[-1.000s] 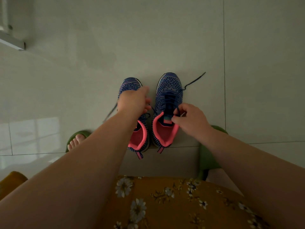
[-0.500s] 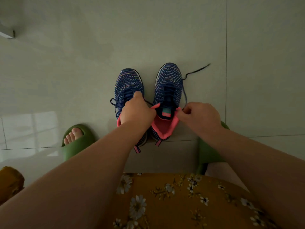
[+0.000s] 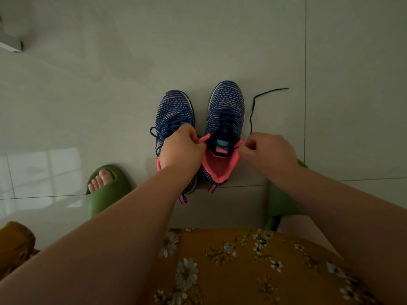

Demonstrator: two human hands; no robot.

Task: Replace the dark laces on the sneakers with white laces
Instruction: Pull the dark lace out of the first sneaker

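At the far left a green slide sandal (image 3: 108,192) with bare toes showing rests on the pale tiled floor (image 3: 88,95). Next to the right stands the left sneaker (image 3: 175,111) — dark blue knit with coloured dashes and a pink collar — its dark lace (image 3: 155,137) looped loosely off its left side. The left hand (image 3: 179,150) lies over the rear part of this sneaker, fingers curled, thumb and fingertips pinching the left edge of the pink collar of the neighbouring shoe. That right sneaker (image 3: 226,106) sits just beside the first, toes pointing away from the person, its pink collar spread wide between the two hands and its tongue label visible inside. Its own dark lace is still threaded across the upper. The right hand (image 3: 268,153) is curled as well, pinching at the right edge of the same collar; whether it also has the lace between its fingers cannot be told. From beside that hand a loose lace end (image 3: 264,95) rises and trails off across the floor to the right. A second green sandal (image 3: 284,203) shows partly under the right forearm, and a mustard floral garment (image 3: 231,271) fills the bottom of the view.
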